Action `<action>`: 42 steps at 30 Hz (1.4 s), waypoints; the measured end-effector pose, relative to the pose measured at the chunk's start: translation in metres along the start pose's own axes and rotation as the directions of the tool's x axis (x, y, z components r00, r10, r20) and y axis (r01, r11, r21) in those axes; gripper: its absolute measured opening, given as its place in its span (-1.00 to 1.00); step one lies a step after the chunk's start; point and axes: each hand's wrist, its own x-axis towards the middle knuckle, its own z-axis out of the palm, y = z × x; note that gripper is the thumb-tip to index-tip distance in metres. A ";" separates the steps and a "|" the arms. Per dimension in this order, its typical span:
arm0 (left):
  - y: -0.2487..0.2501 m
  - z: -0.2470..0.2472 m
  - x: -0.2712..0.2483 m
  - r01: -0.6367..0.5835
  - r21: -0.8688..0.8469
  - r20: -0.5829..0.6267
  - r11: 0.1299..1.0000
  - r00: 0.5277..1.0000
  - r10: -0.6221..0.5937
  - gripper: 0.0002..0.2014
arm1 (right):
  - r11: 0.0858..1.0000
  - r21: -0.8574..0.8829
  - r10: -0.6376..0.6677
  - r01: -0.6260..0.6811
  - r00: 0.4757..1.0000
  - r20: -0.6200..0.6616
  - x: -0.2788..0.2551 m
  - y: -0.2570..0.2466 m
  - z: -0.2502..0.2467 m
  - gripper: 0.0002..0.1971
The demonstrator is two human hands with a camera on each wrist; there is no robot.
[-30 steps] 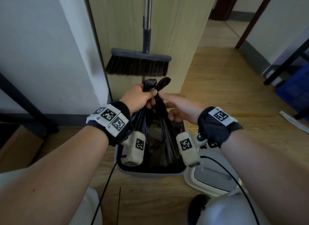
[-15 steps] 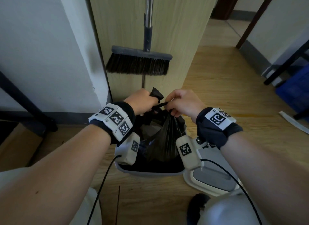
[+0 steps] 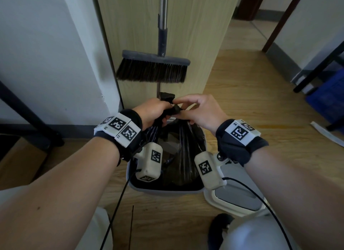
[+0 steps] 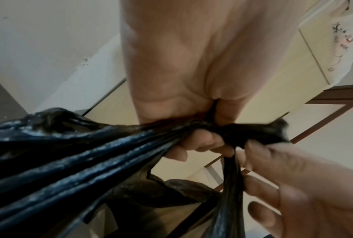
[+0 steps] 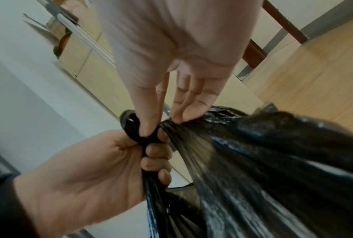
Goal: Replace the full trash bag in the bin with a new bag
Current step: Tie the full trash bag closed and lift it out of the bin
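Gripping: left hand (image 3: 155, 111) clenches one gathered handle of the black trash bag (image 3: 183, 156)
Right hand (image 3: 200, 111): pinches the other handle
Bin (image 3: 165, 191): under bag, broom (image 3: 151, 69) at 12 o'clock

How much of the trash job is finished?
Done: the black trash bag's top is gathered up. In hand: the left hand grips one handle and the right hand pinches the other at the knot. Left: the bag sits in the bin, not lifted out, and no new bag is in view.
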 end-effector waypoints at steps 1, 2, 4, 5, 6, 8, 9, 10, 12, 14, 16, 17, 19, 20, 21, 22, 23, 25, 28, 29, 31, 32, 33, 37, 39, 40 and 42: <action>-0.001 0.000 0.001 -0.005 0.014 0.001 1.000 1.000 0.005 -0.80 | 1.000 0.019 -0.009 0.010 1.000 -0.016 0.000 0.000 0.001 -0.76; -0.001 0.000 0.001 -0.009 0.030 0.003 1.000 1.000 0.009 -0.80 | 0.999 0.033 -0.014 0.015 0.999 -0.033 -0.001 -0.001 0.001 -0.82; -0.002 0.001 0.001 -0.016 0.058 0.000 0.998 1.000 0.016 -0.79 | 0.999 0.050 -0.010 0.013 0.998 -0.057 -0.002 -0.004 0.002 -0.91; -0.003 0.001 0.002 -0.018 0.077 -0.007 0.997 1.000 0.019 -0.78 | 0.998 0.059 -0.003 0.006 0.998 -0.061 -0.003 -0.005 0.003 -0.94; -0.003 0.002 0.003 -0.022 0.113 -0.022 0.993 0.999 0.024 -0.76 | 0.997 0.071 0.012 -0.008 0.998 -0.062 -0.003 -0.006 0.004 -0.96; -0.006 0.001 0.005 -0.029 0.268 -0.084 0.963 0.995 0.053 -0.69 | 0.990 0.120 0.078 -0.071 0.995 -0.062 -0.004 -0.008 0.006 -0.93; -0.008 -0.001 0.006 -0.031 0.351 -0.120 0.936 0.990 0.078 -0.67 | 0.976 0.186 0.129 -0.117 0.990 -0.052 -0.004 -0.009 0.006 -0.91; -0.010 -0.003 0.007 -0.031 0.407 -0.153 0.913 0.983 0.101 -0.65 | 0.942 0.288 0.186 -0.171 0.982 -0.025 -0.004 -0.011 0.006 -0.89; -0.015 -0.007 0.010 -0.027 0.458 -0.178 0.888 0.977 0.121 -0.58 | 0.832 0.491 0.261 -0.259 0.963 0.066 -0.003 -0.014 0.004 -0.84; -0.019 -0.008 0.012 -0.016 0.544 -0.180 0.839 0.974 0.136 -0.60 | 0.811 0.503 0.274 -0.298 0.954 0.124 -0.002 -0.012 0.002 -0.83; -0.024 -0.011 0.012 0.013 0.646 -0.202 0.763 0.967 0.154 -0.67 | 0.861 0.366 0.323 -0.352 0.936 0.141 -0.003 -0.007 0.000 -0.84; -0.026 -0.013 0.011 0.031 0.690 -0.213 0.723 0.964 0.162 -0.67 | 0.883 0.265 0.363 -0.388 0.921 0.139 -0.003 -0.002 -0.001 -0.85; -0.034 -0.020 0.011 0.078 0.767 -0.231 0.637 0.960 0.160 -0.65 | 0.890 0.026 0.448 -0.454 0.885 0.127 -0.005 0.007 -0.005 -0.85; -0.038 -0.025 0.012 0.111 0.792 -0.244 0.600 0.959 0.145 -0.65 | 0.873 -0.086 0.488 -0.481 0.863 0.126 -0.007 0.012 -0.007 -0.84; -0.042 -0.030 0.013 0.149 0.807 -0.264 0.571 0.957 0.123 -0.66 | 0.847 -0.179 0.525 -0.501 0.841 0.128 -0.009 0.018 -0.010 -0.83; -0.046 -0.035 0.014 0.184 0.816 -0.284 0.548 0.953 0.102 -0.68 | 0.818 -0.249 0.559 -0.519 0.820 0.128 -0.011 0.024 -0.013 -0.81; -0.049 -0.039 0.015 0.208 0.826 -0.297 0.525 0.950 0.090 -0.70 | 0.789 -0.303 0.587 -0.534 0.800 0.120 -0.013 0.030 -0.016 -0.78; -0.053 -0.043 0.015 0.236 0.842 -0.320 0.486 0.942 0.097 -0.71 | 0.743 -0.369 0.628 -0.558 0.772 0.096 -0.018 0.039 -0.023 -0.75; -0.053 -0.043 0.016 0.256 0.817 -0.354 0.517 0.930 0.099 -0.66 | 0.702 -0.407 0.653 -0.584 0.756 0.041 -0.023 0.046 -0.032 -0.76; -0.053 -0.042 0.018 0.247 0.777 -0.361 0.579 0.928 0.088 -0.63 | 0.690 -0.428 0.651 -0.584 0.759 0.016 -0.024 0.046 -0.033 -0.74; -0.046 -0.039 0.022 0.165 0.575 -0.356 0.802 0.933 0.063 -0.59 | 0.695 -0.434 0.630 -0.573 0.777 -0.018 -0.024 0.044 -0.034 -0.73; -0.042 -0.034 0.022 0.087 0.393 -0.327 0.915 0.944 0.051 -0.63 | 0.723 -0.402 0.607 -0.562 0.794 -0.018 -0.023 0.042 -0.034 -0.73; -0.036 -0.027 0.020 0.005 0.196 -0.280 0.981 0.959 0.051 -0.68 | 0.763 -0.330 0.586 -0.556 0.810 -0.010 -0.022 0.039 -0.034 -0.73; -0.019 0.003 0.008 -0.109 -0.135 -0.043 0.985 0.994 0.104 -0.71 | 0.855 -0.017 0.517 -0.519 0.854 -0.047 -0.019 0.023 -0.033 -0.74; -0.018 0.013 0.007 -0.108 -0.069 0.080 0.992 0.990 0.113 -0.79 | 0.873 0.064 0.487 -0.484 0.871 -0.064 -0.017 0.020 -0.032 -0.76; -0.018 0.016 0.007 -0.108 -0.014 0.131 0.994 0.985 0.109 -0.87 | 0.875 0.093 0.481 -0.475 0.874 -0.069 -0.017 0.020 -0.032 -0.77; -0.020 0.018 0.009 -0.109 0.067 0.158 0.992 0.983 0.097 -0.91 | 0.874 0.126 0.482 -0.470 0.873 -0.082 -0.015 0.021 -0.032 -0.77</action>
